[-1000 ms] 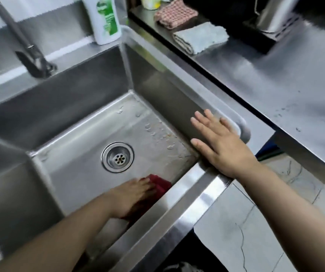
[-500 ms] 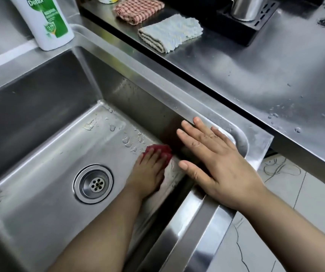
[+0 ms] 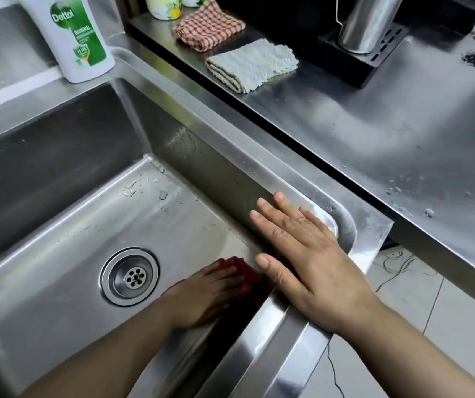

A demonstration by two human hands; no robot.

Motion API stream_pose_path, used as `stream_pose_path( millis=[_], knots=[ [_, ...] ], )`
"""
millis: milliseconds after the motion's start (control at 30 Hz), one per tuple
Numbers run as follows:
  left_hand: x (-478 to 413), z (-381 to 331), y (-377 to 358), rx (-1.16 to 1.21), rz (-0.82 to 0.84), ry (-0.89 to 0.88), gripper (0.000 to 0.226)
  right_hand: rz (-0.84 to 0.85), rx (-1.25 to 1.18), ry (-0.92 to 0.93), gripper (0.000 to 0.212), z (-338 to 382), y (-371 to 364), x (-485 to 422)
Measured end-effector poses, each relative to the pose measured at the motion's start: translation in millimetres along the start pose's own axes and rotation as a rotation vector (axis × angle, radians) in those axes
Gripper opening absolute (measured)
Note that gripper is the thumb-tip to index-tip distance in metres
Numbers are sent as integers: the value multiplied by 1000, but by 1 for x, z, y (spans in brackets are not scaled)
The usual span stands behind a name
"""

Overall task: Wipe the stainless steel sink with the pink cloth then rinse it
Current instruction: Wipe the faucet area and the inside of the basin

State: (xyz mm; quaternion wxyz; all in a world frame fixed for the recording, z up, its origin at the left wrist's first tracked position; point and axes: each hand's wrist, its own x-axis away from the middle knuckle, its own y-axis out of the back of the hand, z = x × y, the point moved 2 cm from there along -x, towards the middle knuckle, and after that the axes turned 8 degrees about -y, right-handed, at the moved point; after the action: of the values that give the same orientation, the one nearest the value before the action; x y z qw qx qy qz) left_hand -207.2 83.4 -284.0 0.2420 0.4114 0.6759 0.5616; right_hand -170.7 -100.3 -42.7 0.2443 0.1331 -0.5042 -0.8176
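Observation:
The stainless steel sink fills the left of the view, with its round drain on the basin floor. My left hand lies flat on the pink cloth and presses it onto the floor at the near right corner, beside the right wall. Only a dark pink edge of the cloth shows past my fingers. My right hand rests flat, fingers spread, on the sink's front right rim and holds nothing. Water drops dot the basin floor and right wall.
A white and green soap bottle stands on the back ledge. On the steel counter to the right lie a checked cloth and a pale folded cloth, beside a black tray holding a metal vessel. Tiled floor lies at lower right.
My left hand has slid the cloth back along the right wall toward the near corner, after pushing it away half a second ago. My right hand stays on the rim.

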Motion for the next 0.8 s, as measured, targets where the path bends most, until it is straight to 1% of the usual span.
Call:
stream_pose_path(
  millis=[67,133,167,233,367,467,533,600,667,733,800],
  knots=[
    [1,11,4,24,-133,90,47,3,8,-12,62,-1,5,-5],
    [3,31,15,62,-343,312,45,-38,159,21,64,-4,15,-19],
    [3,41,21,72,-407,439,47,-37,222,50,65,-6,20,-32],
    [4,59,29,80,-443,628,48,12,266,141,65,-10,26,-64],
    [2,86,40,85,-538,896,51,113,312,378,62,-13,22,-139],
    [4,119,51,143,-646,1117,59,145,312,460,65,-9,16,-176],
    [8,142,57,160,-676,1219,66,196,295,496,66,-10,10,-185],
    [9,158,61,200,-635,1261,72,217,251,502,65,-12,9,-188],
    [8,159,61,181,-572,1248,70,241,215,498,65,-12,10,-188],
    [2,143,60,77,-464,1143,61,261,222,508,65,-12,11,-187],
    [-7,112,57,-19,-400,973,54,258,214,521,64,-11,11,-187]
  ],
)
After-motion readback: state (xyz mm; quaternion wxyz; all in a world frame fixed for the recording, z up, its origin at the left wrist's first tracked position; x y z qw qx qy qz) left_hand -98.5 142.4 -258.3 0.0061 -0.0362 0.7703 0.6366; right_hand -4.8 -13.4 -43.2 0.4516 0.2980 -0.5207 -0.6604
